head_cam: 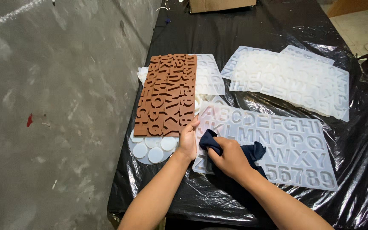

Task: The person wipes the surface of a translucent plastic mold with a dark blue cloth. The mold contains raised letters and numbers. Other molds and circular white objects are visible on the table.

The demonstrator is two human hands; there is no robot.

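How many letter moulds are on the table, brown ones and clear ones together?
5 visible: a brown mould at left, a clear one under its right side, the clear mould under the hands, and two overlapping ones at back right. More may lie hidden underneath.

Setting: small craft or casting workshop, informal. Evidence follows, all placed relative to the table (243, 38).

Table covered edge to edge in black plastic sheeting (354, 162), wrinkled and glossy, a protective work surface. On it lie several silicone letter moulds: one brown mould (167, 93) at its left side, translucent white ones (294, 81) across its middle and right. A round-cavity mould (152, 150) sits at the table's left edge.

Left of the table: bare grey concrete floor (52, 110), stained, with paint flecks. At the table's far end: a cardboard box (220, 5). No domestic furnishings in view.
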